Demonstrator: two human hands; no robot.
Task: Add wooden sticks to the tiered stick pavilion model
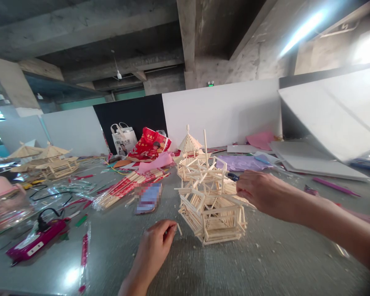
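My left hand (158, 243) is closed in a pinch low in the middle of the head view, with a short wooden stick (179, 229) at its fingertips. Just to its right stands a many-sided wooden stick model (223, 224), open-topped, with low railing-like walls. My right hand (257, 188) is over the model's right side, fingers curled downward; its fingertips are mostly hidden, and I cannot make out what they hold. A dark looped handle (233, 176) shows just beyond that hand. Behind is another stick structure with a pointed roof (189, 142) and a tall upright stick (205, 148).
A phone (149, 198) and bundled wooden sticks (120, 191) lie left of the model. Further left are a magenta power strip (37, 240), a clear jar with a pink lid (8, 205) and more stick models (55, 164). White boards (311, 162) and a purple sheet (242, 163) lie right.
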